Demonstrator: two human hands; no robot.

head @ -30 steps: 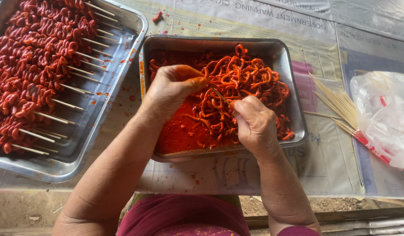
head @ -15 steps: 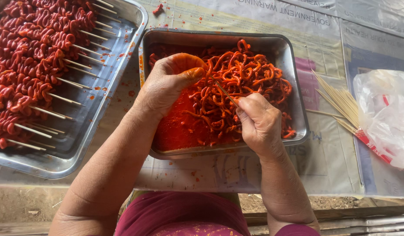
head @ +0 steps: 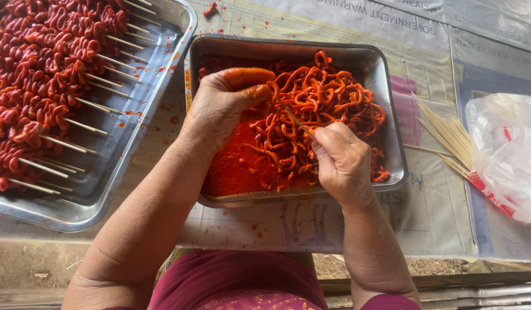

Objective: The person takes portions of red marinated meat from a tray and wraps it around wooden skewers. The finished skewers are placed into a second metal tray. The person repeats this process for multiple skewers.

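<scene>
Two bare hands work over a rectangular metal tray (head: 386,92) that sits in the middle of the surface (head: 438,218) and holds orange-red marinated strips (head: 328,109) in a pool of red sauce (head: 234,166). Left hand (head: 225,103) is curled shut on a few of the strips at the tray's near-left part, its fingers coated in sauce. Right hand (head: 340,161) rests over the tray's near edge, its fingers pinched together on a thin wooden skewer (head: 294,119) that slants up and left toward the left hand (the tip is lost among the strips). Just to the left of this tray lies a larger metal tray (head: 156,103), filled with finished skewers (head: 47,86) of red coiled meat, their bare stick ends pointing right. Well to the right, a bundle of unused skewers (head: 446,135) fans out from a crumpled plastic bag (head: 506,155). Printed sheets cover the surface underneath everything.
</scene>
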